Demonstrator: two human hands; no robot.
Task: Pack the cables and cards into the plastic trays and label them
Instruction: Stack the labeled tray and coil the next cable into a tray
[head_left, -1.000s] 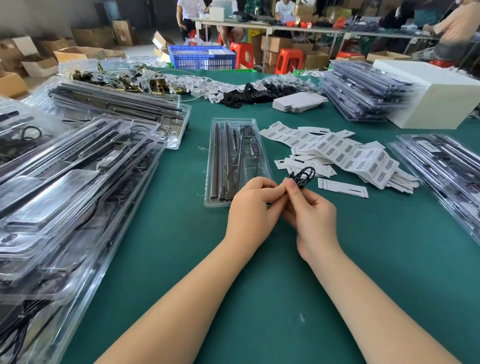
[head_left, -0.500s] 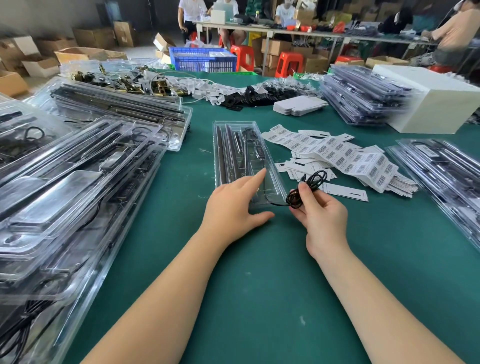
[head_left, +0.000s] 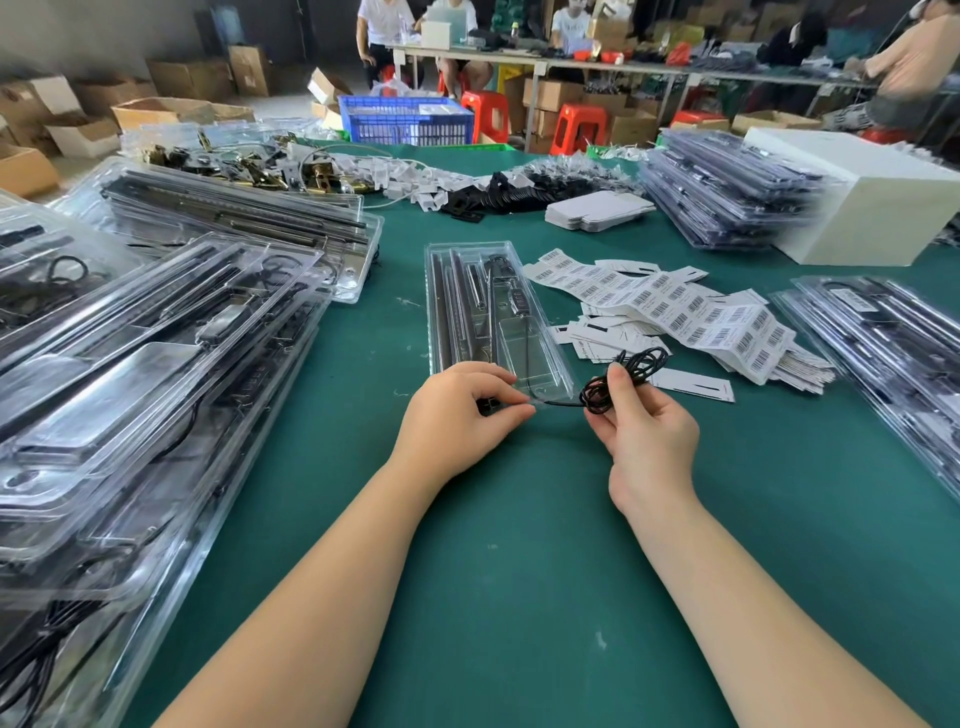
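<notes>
A clear plastic tray (head_left: 462, 291) lies lengthwise on the green table, holding dark strips and a small black controller with a thin cable. My left hand (head_left: 457, 415) sits at the tray's near end and pinches the tray's near edge, beside a small black plug. My right hand (head_left: 644, 431) holds a coiled black cable (head_left: 623, 376) just right of the tray; a short stretch of cable runs from the coil to my left fingers. White barcode label cards (head_left: 675, 306) lie fanned out to the right of the tray.
Stacks of filled clear trays (head_left: 130, 374) crowd the left side, with more at the right edge (head_left: 883, 353) and back right (head_left: 727, 197). A white box (head_left: 872, 208) stands back right. Loose parts and cards lie across the back. People sit at a far table.
My hands have parted from a joint grip on the cable. My left hand went to the tray's near end and now pinches there; my right hand moved right with the coil.
</notes>
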